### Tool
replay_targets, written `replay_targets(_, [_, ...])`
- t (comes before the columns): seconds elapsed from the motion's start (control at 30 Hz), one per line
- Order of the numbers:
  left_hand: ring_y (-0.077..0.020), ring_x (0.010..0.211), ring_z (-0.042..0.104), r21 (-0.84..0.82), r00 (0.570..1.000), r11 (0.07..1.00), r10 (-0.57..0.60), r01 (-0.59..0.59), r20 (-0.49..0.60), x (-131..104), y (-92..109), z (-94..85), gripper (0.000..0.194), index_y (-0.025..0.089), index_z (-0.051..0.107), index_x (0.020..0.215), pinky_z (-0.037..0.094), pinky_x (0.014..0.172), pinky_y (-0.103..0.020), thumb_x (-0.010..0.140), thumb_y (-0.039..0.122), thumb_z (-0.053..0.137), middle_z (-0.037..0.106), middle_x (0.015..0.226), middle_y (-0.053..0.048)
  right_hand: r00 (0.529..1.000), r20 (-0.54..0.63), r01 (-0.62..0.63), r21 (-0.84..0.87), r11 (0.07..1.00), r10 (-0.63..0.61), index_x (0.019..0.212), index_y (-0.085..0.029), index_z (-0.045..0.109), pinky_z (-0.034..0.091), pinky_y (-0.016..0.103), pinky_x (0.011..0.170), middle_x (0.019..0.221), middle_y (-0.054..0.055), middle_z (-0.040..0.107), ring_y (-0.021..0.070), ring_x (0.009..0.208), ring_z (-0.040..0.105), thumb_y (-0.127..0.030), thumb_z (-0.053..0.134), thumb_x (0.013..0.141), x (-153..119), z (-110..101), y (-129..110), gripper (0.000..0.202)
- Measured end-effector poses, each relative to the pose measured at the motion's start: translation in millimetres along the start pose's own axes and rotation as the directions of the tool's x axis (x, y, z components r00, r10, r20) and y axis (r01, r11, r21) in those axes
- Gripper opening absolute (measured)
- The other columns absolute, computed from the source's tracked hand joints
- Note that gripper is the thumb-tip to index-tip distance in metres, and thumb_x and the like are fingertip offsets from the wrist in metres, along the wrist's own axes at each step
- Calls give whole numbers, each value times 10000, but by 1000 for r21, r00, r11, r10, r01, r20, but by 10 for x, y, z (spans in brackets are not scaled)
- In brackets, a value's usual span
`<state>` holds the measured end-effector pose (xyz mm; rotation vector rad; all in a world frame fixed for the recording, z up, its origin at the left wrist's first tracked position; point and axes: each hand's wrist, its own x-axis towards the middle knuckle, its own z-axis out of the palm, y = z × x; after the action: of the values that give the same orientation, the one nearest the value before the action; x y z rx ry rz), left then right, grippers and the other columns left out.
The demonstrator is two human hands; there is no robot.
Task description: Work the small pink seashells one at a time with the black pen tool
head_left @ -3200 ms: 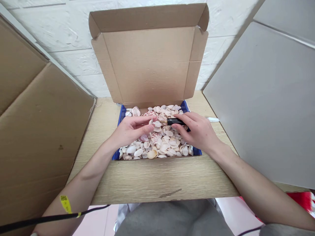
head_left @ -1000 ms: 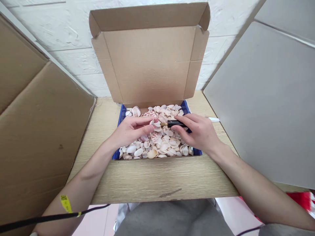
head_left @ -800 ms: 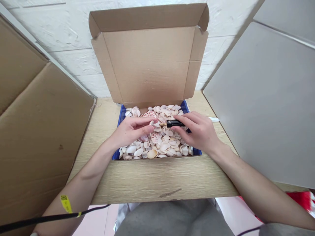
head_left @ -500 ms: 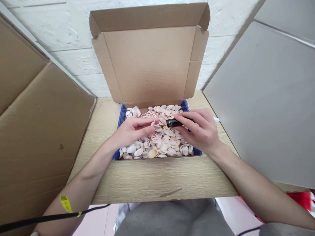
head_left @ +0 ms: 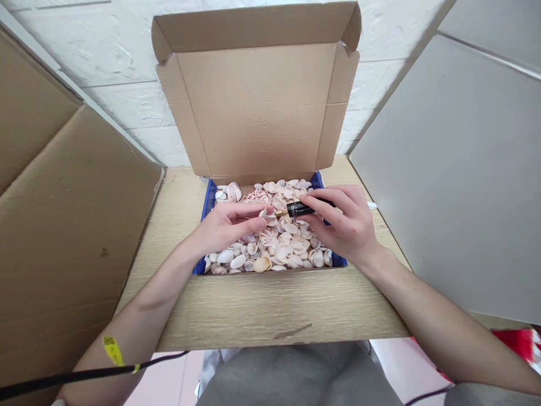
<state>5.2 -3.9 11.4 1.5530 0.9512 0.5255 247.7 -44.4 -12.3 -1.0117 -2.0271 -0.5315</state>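
Left hand pinches a white shell over the open box of loose shells, right hand grips the black tool, tip near the shell; contact and how much is done or left, can't tell.

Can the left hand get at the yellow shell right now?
Probably yes: the yellow shell lies uncovered at the near edge of the box. But the left hand pinches a white shell, so its fingers likely need freeing first.

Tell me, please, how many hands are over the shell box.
2: left hand over the left of the box, holding a pale shell; right hand over its right, holding a black tool.
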Motion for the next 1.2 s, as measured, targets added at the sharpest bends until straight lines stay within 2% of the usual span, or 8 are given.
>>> replay_targets(0.13, [-86, 586, 595, 1, 1000, 1000, 8, -8, -8, 3, 6, -5, 482, 155, 713, 1132, 534, 517, -191, 757, 458, 712, 731, 964, -83, 999, 26, -20, 11, 1000, 19, 1080, -205, 598, 486, 357, 728, 950, 79, 701, 206, 835, 605, -248, 680, 831, -5, 5, 1, 266])
replay_targets(0.3, [-85, 592, 603, -24, 1000, 999, 29, -29, 2, 10, -1, -9, 453, 170, 710, 1139, 547, 523, -194, 776, 441, 702, 724, 979, -74, 974, 204, -115, 56, 992, 101, 979, -166, 648, 441, 280, 563, 782, 47, 689, 154, 654, 600, -380, 598, 888, -40, 8, -21, 237])
replay_targets(0.4, [-74, 561, 590, -3, 1000, 1000, 24, -24, -1, 9, -13, -11, 438, 166, 713, 1133, 534, 516, -182, 780, 425, 706, 729, 914, -63, 961, 262, -110, 69, 992, 88, 919, -157, 663, 410, 270, 524, 730, 34, 677, 140, 612, 602, -394, 570, 905, -48, 5, -27, 255])
replay_targets(0.77, [-88, 574, 598, 24, 1000, 1000, 15, -15, -1, 7, -26, -13, 449, 174, 715, 1131, 525, 520, -198, 772, 442, 709, 731, 896, -61, 996, 78, 35, 61, 998, -40, 1059, -186, 603, 478, 322, 656, 906, 68, 707, 184, 771, 607, -308, 680, 839, -17, 1, 12, 263])
replay_targets(1.03, [-130, 695, 640, -2, 1000, 1000, 11, -11, 8, 6, -32, -4, 462, 178, 717, 1124, 547, 561, -209, 759, 461, 715, 731, 969, -77, 999, 18, 49, 14, 999, -49, 1099, -231, 573, 469, 336, 702, 952, 46, 708, 183, 827, 617, -264, 687, 834, 11, -18, -11, 291])
replay_targets(1.2, [-113, 638, 625, -3, 1000, 1000, 12, -12, 10, 13, -34, -5, 474, 174, 712, 1133, 541, 539, -209, 760, 465, 710, 732, 955, -77, 999, 1, 35, 18, 999, -35, 1116, -232, 561, 477, 336, 718, 949, 48, 708, 185, 837, 619, -258, 698, 824, 3, -12, -6, 323])
